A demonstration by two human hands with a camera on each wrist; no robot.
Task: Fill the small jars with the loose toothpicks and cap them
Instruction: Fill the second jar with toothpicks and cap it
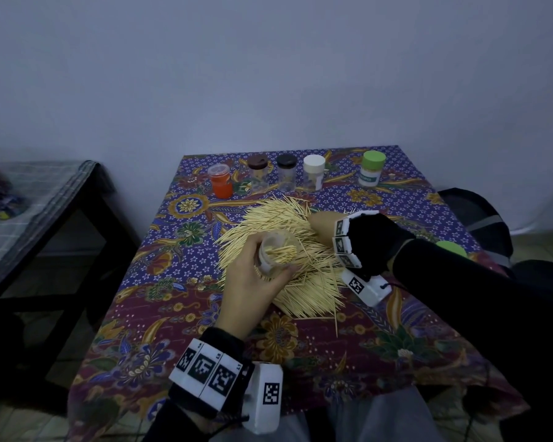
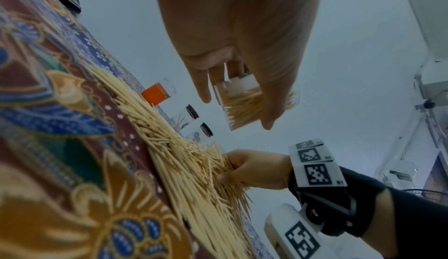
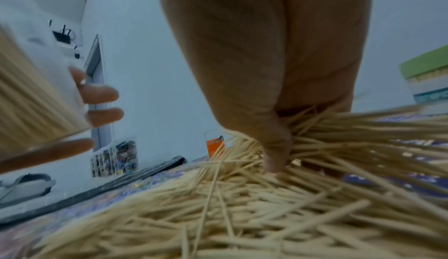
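Note:
A big heap of loose toothpicks (image 1: pixel 288 237) (image 2: pixel 189 167) (image 3: pixel 242 215) covers the middle of the patterned tablecloth. My left hand (image 1: pixel 253 279) (image 2: pixel 242 52) grips an uncapped clear jar (image 1: pixel 276 252) (image 2: pixel 252 102) (image 3: pixel 31 100), partly filled with toothpicks, just above the heap. My right hand (image 1: pixel 320 231) (image 2: pixel 249 169) (image 3: pixel 266 109) is dug into the heap's right side, its fingers curled round a bunch of toothpicks. A loose green cap (image 1: pixel 450 248) lies at the right edge, partly hidden behind my right arm.
Along the table's far edge stand capped jars: an orange one (image 1: pixel 220 181) (image 2: pixel 157 92), a brown-lidded one (image 1: pixel 258 173), a black-lidded one (image 1: pixel 286 172), a white one (image 1: pixel 313 172) and a green-lidded one (image 1: pixel 371 169) (image 3: pixel 426 75). A dark bench (image 1: pixel 45 218) stands left.

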